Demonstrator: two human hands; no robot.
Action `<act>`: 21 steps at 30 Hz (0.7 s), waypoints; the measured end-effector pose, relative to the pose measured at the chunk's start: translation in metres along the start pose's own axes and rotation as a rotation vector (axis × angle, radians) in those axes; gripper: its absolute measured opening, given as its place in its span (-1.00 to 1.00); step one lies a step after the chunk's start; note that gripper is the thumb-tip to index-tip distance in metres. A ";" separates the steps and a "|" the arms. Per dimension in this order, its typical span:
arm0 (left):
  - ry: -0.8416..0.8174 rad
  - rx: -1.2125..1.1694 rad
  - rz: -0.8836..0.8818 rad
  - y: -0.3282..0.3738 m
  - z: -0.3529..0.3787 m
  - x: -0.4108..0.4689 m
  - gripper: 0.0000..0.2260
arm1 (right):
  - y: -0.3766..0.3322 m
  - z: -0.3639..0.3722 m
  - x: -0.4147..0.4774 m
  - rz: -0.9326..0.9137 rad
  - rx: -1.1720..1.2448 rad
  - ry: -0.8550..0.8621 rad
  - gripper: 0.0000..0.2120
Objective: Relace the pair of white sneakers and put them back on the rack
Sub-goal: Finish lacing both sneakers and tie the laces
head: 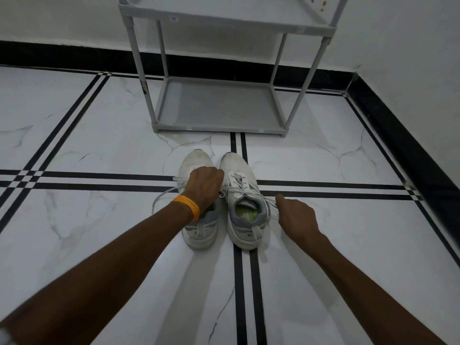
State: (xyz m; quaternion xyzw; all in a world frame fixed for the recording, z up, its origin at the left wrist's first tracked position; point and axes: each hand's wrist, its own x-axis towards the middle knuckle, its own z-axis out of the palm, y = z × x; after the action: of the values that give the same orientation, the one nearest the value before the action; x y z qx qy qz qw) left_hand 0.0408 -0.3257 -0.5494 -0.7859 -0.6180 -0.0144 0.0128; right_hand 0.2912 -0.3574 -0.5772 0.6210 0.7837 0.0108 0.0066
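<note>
Two white sneakers stand side by side on the floor, toes pointing toward the rack. My left hand (205,186), with an orange band at the wrist, rests over the middle of the left sneaker (196,161) and hides its laces; its fingers are curled at the gap between the shoes. The right sneaker (242,190) shows loose laces and a green insole. My right hand (296,215) is beside it, fingertips pinching a lace end (270,200) pulled out to the right. Another lace end (161,196) trails left across the floor.
A grey shoe rack (219,130) stands just beyond the sneakers against the white wall, its bottom shelf bare and a second shelf above. The floor is white marble tile with black stripes. A black skirting runs along the right wall (398,135).
</note>
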 end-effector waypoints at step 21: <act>0.002 -0.134 0.128 0.030 0.005 -0.003 -0.68 | -0.041 -0.034 0.023 -0.065 0.391 0.028 -0.82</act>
State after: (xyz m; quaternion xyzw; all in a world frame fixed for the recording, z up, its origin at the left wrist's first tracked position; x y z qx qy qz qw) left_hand 0.0689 -0.3350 -0.5550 -0.8229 -0.5641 -0.0557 -0.0384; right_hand 0.2452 -0.3447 -0.5446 0.5846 0.7905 -0.1335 -0.1246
